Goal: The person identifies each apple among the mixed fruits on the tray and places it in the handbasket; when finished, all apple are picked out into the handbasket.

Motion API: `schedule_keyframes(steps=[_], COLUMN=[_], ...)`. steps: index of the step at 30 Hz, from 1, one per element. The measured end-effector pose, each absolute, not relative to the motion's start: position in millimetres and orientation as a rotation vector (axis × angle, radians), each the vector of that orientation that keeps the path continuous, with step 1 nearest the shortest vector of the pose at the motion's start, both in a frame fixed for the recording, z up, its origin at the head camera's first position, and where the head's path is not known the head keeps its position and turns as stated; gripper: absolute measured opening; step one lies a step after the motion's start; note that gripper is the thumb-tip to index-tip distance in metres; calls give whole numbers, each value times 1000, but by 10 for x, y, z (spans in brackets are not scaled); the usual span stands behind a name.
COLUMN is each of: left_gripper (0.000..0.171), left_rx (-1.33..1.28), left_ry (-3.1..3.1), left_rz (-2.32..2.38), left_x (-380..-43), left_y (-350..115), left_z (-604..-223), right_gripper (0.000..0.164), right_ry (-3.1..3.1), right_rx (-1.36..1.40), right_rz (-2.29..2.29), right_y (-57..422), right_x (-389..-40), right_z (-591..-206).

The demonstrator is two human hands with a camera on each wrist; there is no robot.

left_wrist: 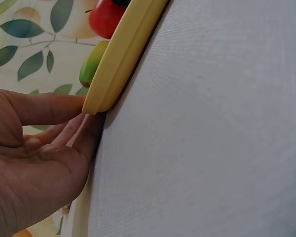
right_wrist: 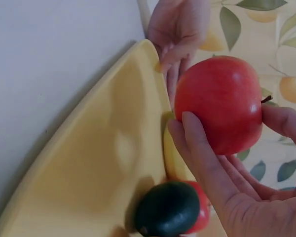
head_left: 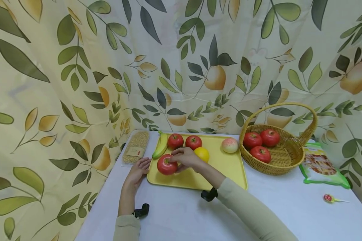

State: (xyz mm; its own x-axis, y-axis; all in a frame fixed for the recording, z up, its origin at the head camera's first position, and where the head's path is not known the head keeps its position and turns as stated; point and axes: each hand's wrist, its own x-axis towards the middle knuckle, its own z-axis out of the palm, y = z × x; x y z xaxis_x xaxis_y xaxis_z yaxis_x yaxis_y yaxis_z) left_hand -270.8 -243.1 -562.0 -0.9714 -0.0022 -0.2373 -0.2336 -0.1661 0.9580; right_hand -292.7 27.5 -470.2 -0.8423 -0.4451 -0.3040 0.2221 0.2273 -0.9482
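Observation:
My right hand (head_left: 187, 158) grips a red apple (head_left: 165, 165) above the left part of the yellow tray (head_left: 226, 172). In the right wrist view its thumb is by the stem and the fingers support the apple's (right_wrist: 219, 103) other side. My left hand (head_left: 137, 172) is at the tray's left edge; in the left wrist view the thumb touches the rim (left_wrist: 96, 101). A banana (head_left: 161, 146), two red apples (head_left: 175, 141), a yellow lemon-like fruit (head_left: 202, 153) and a pinkish peach (head_left: 230, 145) lie on the tray. A dark green oval fruit (right_wrist: 168, 208) shows in the right wrist view.
A wicker basket (head_left: 282, 170) with three red apples (head_left: 260, 154) stands right of the tray. Beyond it lie a green-edged snack bag (head_left: 324, 164) and a lollipop (head_left: 329, 198). A bag of grains (head_left: 136, 145) lies left of the tray. A patterned curtain (head_left: 181, 67) hangs behind.

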Motion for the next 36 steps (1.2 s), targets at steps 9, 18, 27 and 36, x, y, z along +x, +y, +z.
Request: schedule_keyframes(steps=[9, 18, 27, 36], left_gripper=[72, 71, 69, 70], left_rx=[-256, -258, -249, -269], left_ry=[1907, 1913, 1917, 1922], left_rz=[2267, 2261, 2266, 2264], left_x=[-2710, -2703, -2722, -2718], left_y=[-2453, -2457, -2453, -2447], left_z=[-5629, -5634, -5612, -5626], right_gripper=[47, 50, 52, 56], right_ry=[1892, 1916, 1936, 1970], right_rx=[-264, -262, -224, -200], right_rz=[-1733, -1728, -1754, -1744], right_y=[503, 767, 1124, 1516], right_x=[-2866, -2861, -2902, -2864], right_z=[-4541, -4400, -4227, -4050])
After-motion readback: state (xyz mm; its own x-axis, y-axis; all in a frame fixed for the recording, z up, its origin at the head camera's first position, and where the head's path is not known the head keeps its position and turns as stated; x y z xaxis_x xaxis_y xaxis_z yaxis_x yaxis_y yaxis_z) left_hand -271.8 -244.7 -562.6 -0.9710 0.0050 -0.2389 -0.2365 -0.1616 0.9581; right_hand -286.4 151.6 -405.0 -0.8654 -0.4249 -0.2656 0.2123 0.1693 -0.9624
